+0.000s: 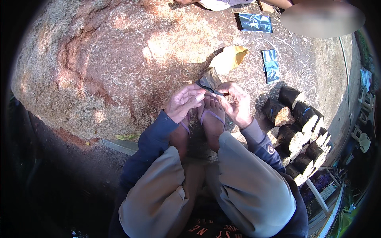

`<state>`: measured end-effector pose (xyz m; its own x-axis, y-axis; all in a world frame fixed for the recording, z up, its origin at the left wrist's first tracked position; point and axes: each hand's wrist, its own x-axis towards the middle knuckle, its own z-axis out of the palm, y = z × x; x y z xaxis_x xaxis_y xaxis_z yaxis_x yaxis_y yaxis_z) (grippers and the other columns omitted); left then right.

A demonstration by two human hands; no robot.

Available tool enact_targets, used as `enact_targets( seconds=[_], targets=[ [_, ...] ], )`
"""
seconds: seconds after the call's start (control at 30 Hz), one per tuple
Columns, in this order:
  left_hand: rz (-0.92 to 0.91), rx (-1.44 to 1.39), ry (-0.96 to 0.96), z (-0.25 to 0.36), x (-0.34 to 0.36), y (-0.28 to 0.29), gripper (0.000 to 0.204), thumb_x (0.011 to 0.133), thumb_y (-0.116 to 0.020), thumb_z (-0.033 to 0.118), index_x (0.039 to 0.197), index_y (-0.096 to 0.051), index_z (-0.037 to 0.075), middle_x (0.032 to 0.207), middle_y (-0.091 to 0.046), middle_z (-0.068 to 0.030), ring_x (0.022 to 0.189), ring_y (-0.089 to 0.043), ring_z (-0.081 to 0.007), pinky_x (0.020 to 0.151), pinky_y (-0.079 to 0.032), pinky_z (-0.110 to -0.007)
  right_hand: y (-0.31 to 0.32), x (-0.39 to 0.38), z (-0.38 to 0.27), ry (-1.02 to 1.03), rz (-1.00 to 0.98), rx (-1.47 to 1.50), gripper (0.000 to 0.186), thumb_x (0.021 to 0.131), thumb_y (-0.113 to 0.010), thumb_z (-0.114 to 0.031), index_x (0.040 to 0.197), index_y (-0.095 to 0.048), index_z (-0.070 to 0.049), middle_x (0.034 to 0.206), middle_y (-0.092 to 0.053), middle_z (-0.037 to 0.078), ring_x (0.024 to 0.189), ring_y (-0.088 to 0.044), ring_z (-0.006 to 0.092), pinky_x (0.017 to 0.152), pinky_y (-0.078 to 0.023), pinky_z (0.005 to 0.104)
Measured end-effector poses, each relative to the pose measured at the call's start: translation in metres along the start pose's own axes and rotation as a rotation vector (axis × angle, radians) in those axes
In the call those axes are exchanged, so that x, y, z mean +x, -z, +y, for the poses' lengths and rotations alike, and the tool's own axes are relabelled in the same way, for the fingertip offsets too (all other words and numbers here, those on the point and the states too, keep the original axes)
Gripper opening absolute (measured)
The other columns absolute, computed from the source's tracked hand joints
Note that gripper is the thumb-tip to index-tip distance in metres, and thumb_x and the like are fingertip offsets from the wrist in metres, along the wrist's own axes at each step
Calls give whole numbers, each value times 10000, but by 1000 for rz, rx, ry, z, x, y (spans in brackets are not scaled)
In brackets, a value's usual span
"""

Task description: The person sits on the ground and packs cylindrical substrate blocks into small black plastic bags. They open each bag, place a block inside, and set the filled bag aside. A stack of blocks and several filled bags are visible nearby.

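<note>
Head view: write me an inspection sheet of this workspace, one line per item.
Surface: ground strewn with pale bits; a loose brown heap at left.
Job's things: dark plastic piece, apparently a bag, held above the feet; yellow container just beyond it.
Clutter: two flat dark plastic packs, one farther, one nearer; filled black bags grouped at right.
Hands: left hand and right hand both pinch the plastic piece.
Cables: thin dark line at right; cable or hose, cannot tell.
Surroundings: another person partly visible at top.
</note>
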<state>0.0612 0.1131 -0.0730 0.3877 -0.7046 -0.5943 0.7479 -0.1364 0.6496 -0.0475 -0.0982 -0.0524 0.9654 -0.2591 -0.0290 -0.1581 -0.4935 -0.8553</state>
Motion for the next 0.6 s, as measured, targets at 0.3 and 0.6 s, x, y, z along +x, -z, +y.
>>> enact_targets(
  seconds=[0.3, 0.6],
  targets=[
    [203, -69, -175, 15, -13, 8, 265, 1007, -679, 75, 1246, -598, -5, 1129, -683, -82, 992, -687, -138, 861, -603, -310, -55, 13, -19, -51, -132, 225, 203, 885, -771, -76, 1029, -641, -18, 1119, -648, 122, 1034, -661, 241, 905, -529, 344],
    [213, -76, -197, 8, -11, 12, 261, 1007, -670, 71, 1252, -613, 1, 1124, -698, -76, 1015, -704, -146, 864, -624, -298, -50, 14, -22, -164, -156, 331, 175, 1017, -667, -128, 1093, -703, 26, 997, -689, 104, 938, -661, 157, 821, -538, 299]
  ],
)
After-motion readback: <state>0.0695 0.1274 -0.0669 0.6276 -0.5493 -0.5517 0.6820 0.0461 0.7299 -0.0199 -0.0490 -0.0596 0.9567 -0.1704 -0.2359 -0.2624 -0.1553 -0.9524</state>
